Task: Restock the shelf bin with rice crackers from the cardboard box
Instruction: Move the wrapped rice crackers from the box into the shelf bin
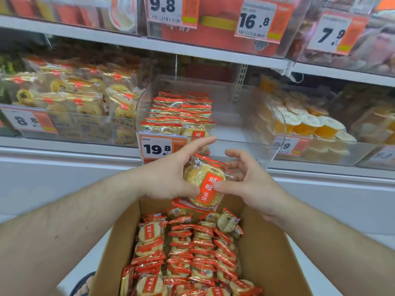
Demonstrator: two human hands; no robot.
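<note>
Both grips clasp cracker packets (204, 184).

We're in a shop aisle, snack section: white shelves (192, 51) carry clear plastic bins (245, 116) packed with wrapped snacks, each fronted by an orange-and-white price tag (157, 148) with a barcode, reading 19.8, 16.8 (254, 20), 9.8. An open cardboard box (265, 253) of packets sits below.
</note>
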